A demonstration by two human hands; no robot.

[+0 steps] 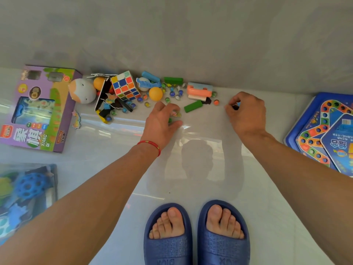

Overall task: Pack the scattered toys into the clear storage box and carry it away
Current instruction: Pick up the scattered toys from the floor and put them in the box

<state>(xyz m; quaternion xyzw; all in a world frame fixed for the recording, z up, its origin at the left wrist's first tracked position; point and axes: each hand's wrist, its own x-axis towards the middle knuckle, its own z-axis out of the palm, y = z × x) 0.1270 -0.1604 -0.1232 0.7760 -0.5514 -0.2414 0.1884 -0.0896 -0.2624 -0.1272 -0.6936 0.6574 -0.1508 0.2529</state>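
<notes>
Blue slippers (196, 236) on pale glossy floor (267, 207); grey wall (191, 35) behind; red wrist string (150, 145).

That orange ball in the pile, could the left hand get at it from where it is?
Probably yes. The orange ball lies just beyond the left hand, with only a few loose marbles between them.

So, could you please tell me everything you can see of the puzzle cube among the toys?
The puzzle cube looks like plastic, with white edges and scrambled stickers in orange, blue, yellow, white and green. It sits tilted on the floor by the wall, in the toy pile, with an orange ball beyond its left side and marbles near its lower right corner. Neither hand touches it.
</notes>
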